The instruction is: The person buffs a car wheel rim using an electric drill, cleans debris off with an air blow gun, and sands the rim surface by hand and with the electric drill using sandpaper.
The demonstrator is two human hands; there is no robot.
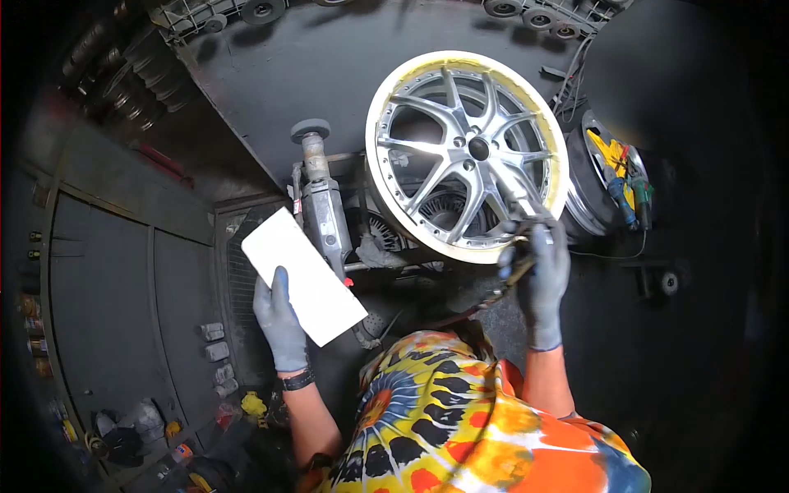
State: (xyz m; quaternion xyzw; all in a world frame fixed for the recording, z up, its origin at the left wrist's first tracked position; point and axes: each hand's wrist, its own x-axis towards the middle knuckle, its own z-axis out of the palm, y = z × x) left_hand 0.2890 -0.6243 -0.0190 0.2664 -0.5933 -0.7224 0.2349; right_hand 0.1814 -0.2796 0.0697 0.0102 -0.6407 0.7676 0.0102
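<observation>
My left hand (279, 320), in a grey glove, grips a white rectangular board (306, 275) by its lower left edge, thumb on its face. My gloved right hand (542, 275) is closed around a dark-handled air tool (519, 261) with a hose (491, 297) trailing from it. The tool's front end lies over the lower right spokes of a silver alloy wheel (436, 156); I cannot tell whether it touches them. Yellow covers part of the wheel's upper and right rim. The wheel is tilted up, facing me.
A grey power tool with a round disc (327, 218) stands left of the wheel. Further right, another wheel (579, 193) carries yellow-and-green hand tools (629, 185). Grey cabinet doors (107, 287) line the left side. Small discs (538, 18) hang on a rack at the back.
</observation>
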